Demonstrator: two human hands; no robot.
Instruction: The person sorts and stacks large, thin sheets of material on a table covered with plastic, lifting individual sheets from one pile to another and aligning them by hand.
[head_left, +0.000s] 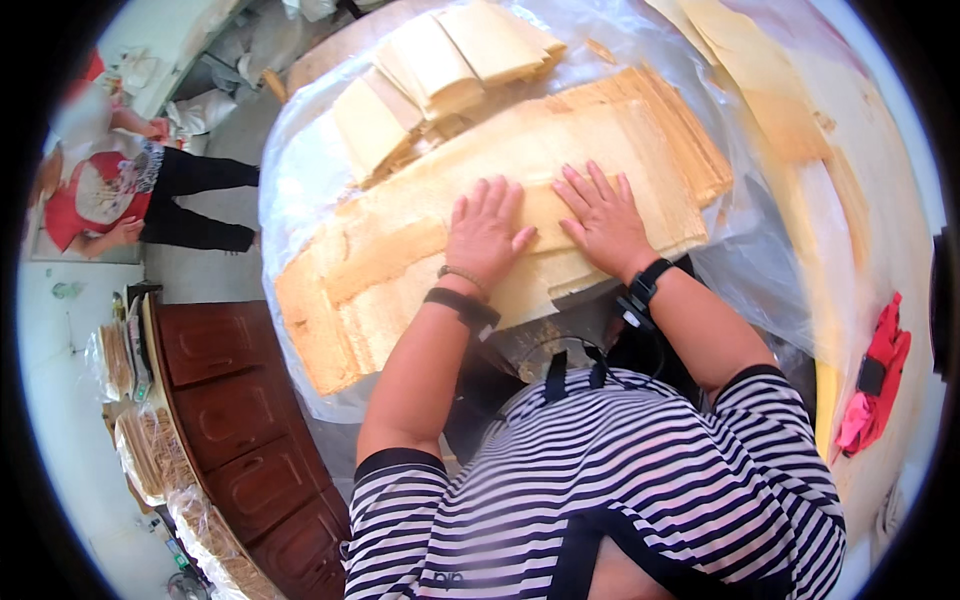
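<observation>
Both palms press down on a long stack of thin yellowish sheets (390, 217), which lies across a table covered in clear plastic. My left hand (487, 229) rests flat near the middle of the stack, fingers slightly spread, thumb pointing right. To its right, my right hand (604, 214) lies flat too, with its fingers apart. Neither hand grips anything. Beneath the hands runs a smoother, darker yellow strip of sheet. Beyond the stack are several folded bundles of similar sheets (431, 64). More layered sheets (675, 142) stick out at the stack's right end.
Clear plastic (300, 157) covers the table around the stack. On the right, a pale surface carries large loose sheets (780, 82) and a red cloth with a dark object (874, 382). A person (112, 180) stands at the left. Brown wooden cabinets (232, 405) bear plastic-wrapped bundles (150, 450).
</observation>
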